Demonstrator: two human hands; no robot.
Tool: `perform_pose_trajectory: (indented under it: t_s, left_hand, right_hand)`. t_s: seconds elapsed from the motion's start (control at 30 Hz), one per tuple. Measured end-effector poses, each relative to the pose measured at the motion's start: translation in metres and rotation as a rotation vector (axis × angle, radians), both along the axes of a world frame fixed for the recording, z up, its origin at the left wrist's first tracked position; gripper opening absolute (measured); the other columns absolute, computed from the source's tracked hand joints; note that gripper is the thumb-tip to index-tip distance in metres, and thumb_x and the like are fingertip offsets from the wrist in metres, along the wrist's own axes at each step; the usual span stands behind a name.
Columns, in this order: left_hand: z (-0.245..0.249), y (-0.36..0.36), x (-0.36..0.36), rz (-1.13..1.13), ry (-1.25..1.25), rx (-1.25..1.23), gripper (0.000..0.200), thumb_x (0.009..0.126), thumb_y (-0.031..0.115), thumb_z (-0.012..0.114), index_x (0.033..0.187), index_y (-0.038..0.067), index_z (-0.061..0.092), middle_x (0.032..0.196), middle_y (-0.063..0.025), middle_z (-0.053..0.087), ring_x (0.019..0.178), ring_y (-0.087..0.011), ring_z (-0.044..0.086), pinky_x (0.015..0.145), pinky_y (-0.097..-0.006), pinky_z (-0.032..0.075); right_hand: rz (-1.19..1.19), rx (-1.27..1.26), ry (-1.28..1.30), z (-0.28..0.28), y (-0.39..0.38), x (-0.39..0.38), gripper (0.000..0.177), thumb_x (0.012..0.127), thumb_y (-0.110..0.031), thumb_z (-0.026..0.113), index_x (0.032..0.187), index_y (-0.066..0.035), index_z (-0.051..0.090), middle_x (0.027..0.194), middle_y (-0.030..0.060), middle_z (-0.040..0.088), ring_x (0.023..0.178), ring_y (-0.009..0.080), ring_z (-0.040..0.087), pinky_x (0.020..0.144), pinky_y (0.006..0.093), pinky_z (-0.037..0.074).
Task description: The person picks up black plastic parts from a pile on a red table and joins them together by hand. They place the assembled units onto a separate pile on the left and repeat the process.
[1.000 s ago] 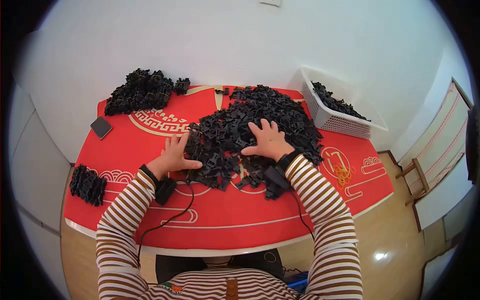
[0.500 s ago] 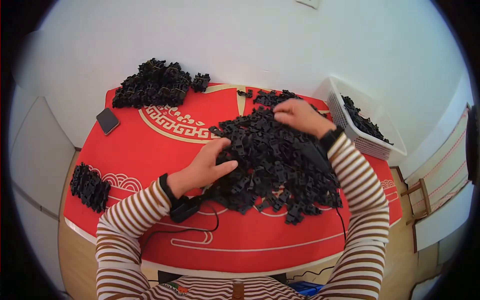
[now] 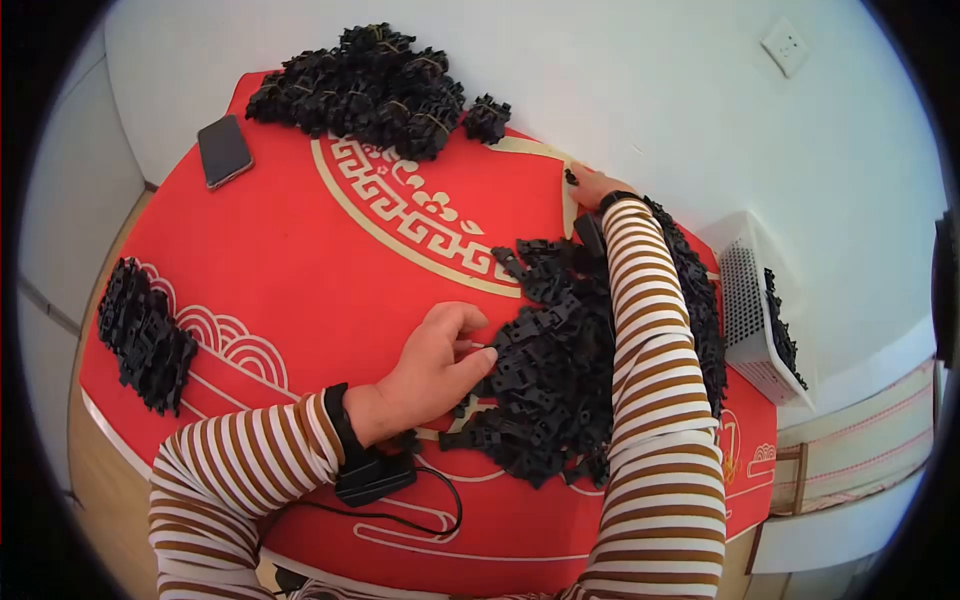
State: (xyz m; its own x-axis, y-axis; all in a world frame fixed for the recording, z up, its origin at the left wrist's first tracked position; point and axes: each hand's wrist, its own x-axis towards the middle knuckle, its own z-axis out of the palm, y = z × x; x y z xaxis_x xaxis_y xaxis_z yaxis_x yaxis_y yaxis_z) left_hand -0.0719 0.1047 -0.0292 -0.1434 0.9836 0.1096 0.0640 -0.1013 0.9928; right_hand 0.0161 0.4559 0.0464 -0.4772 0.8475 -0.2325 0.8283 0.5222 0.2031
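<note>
Black plastic pieces (image 3: 560, 370) lie in a large loose pile on the red tablecloth (image 3: 260, 240). At the left edge of that pile is my left hand (image 3: 435, 370), its thumb and fingers apart and nothing seen between them. My right hand (image 3: 590, 186) reaches past the pile to the table's far edge, by the wall. A small black piece (image 3: 571, 177) shows at its fingertips, and the fingers are closed around it. My right forearm covers part of the pile.
Banded black bundles (image 3: 365, 90) are heaped at the back left, with a single bundle (image 3: 487, 119) beside them. A phone (image 3: 225, 151) lies at the left, a row of black pieces (image 3: 146, 337) nearer. A white basket (image 3: 762, 320) holding black pieces stands at the right.
The view has turned and shifted right. My right hand has moved from the top of the pile to the far edge of the table. My left hand stays beside the pile.
</note>
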Motion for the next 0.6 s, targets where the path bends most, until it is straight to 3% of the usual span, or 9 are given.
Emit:
perform_pose_trajectory:
  t_s: [0.03,0.07,0.17,0.2,0.23,0.33,0.43,0.5,0.6]
  left_hand:
    - [-0.001,0.001,-0.001,-0.001,0.019,0.026,0.033,0.088,0.007,0.057,0.117,-0.002,0.042,0.119,-0.0083,0.040,0.109,-0.0148,0.048,0.093,-0.0283,0.044]
    - [-0.001,0.000,-0.001,0.003,0.012,0.017,0.032,0.088,0.006,0.056,0.116,-0.002,0.043,0.118,-0.0081,0.039,0.108,-0.0146,0.048,0.093,-0.0283,0.044]
    - [0.003,0.001,0.000,-0.003,0.006,0.015,0.030,0.087,0.004,0.056,0.114,-0.002,0.044,0.117,-0.0077,0.039,0.107,-0.0144,0.048,0.093,-0.0287,0.044]
    - [0.002,0.001,-0.001,-0.003,0.013,0.014,0.030,0.087,0.004,0.056,0.114,-0.002,0.044,0.117,-0.0079,0.039,0.107,-0.0145,0.048,0.093,-0.0291,0.044]
    - [0.002,0.002,-0.001,0.000,0.019,0.012,0.030,0.086,0.004,0.056,0.113,-0.002,0.045,0.116,-0.0080,0.040,0.107,-0.0147,0.048,0.093,-0.0296,0.044]
    - [-0.001,0.004,0.002,0.053,-0.022,0.056,0.028,0.081,0.006,0.060,0.105,-0.003,0.047,0.107,-0.0143,0.046,0.095,-0.0216,0.055,0.083,-0.0314,0.049]
    - [0.001,0.004,0.001,0.063,0.053,0.104,0.028,0.081,0.007,0.061,0.104,-0.003,0.048,0.107,-0.0150,0.046,0.096,-0.0223,0.055,0.083,-0.0316,0.050]
    - [-0.002,0.005,-0.001,0.052,0.061,0.070,0.030,0.082,0.009,0.061,0.106,-0.003,0.048,0.109,-0.0145,0.048,0.099,-0.0221,0.054,0.086,-0.0317,0.048]
    - [-0.004,0.009,-0.004,0.048,0.090,0.010,0.031,0.084,0.010,0.060,0.110,-0.004,0.049,0.107,-0.0113,0.052,0.103,-0.0188,0.052,0.089,-0.0306,0.045]
  right_hand:
    - [0.016,-0.021,-0.018,-0.008,0.004,0.000,0.052,0.089,-0.032,0.047,0.137,-0.016,0.032,0.129,0.0196,0.048,0.120,0.0342,0.047,0.096,0.0459,0.039]
    - [-0.021,0.018,0.148,-0.016,0.005,0.006,0.046,0.083,-0.023,0.054,0.127,-0.013,0.045,0.119,0.0164,0.057,0.112,0.0315,0.053,0.091,0.0430,0.043]
    - [0.173,-0.108,0.152,0.003,-0.006,0.027,0.035,0.076,-0.011,0.056,0.111,-0.010,0.059,0.111,0.0184,0.060,0.106,0.0313,0.057,0.088,0.0385,0.045]
    - [0.082,-0.158,0.288,0.009,-0.020,0.036,0.031,0.069,-0.005,0.057,0.099,-0.006,0.063,0.096,0.0143,0.064,0.093,0.0254,0.060,0.080,0.0351,0.046]
    - [0.057,-0.232,0.324,0.024,-0.038,0.044,0.029,0.067,-0.004,0.059,0.096,-0.005,0.061,0.084,0.0093,0.062,0.081,0.0197,0.058,0.071,0.0324,0.045]
    - [0.250,-0.417,0.428,0.041,-0.047,0.085,0.019,0.068,-0.002,0.059,0.087,-0.004,0.058,0.075,-0.0002,0.055,0.070,0.0110,0.052,0.057,0.0265,0.043]
    - [0.381,-0.480,0.351,0.071,-0.087,0.121,0.022,0.069,0.000,0.060,0.091,-0.002,0.061,0.083,-0.0012,0.059,0.081,0.0092,0.052,0.076,0.0250,0.044]
    - [0.258,-0.609,0.294,0.091,-0.113,0.137,0.026,0.074,-0.005,0.063,0.099,-0.001,0.060,0.092,0.0017,0.061,0.085,0.0113,0.053,0.078,0.0267,0.044]
    - [0.259,-0.462,0.204,0.102,-0.144,0.129,0.035,0.079,-0.014,0.065,0.110,-0.001,0.056,0.101,0.0061,0.060,0.091,0.0144,0.054,0.082,0.0282,0.044]
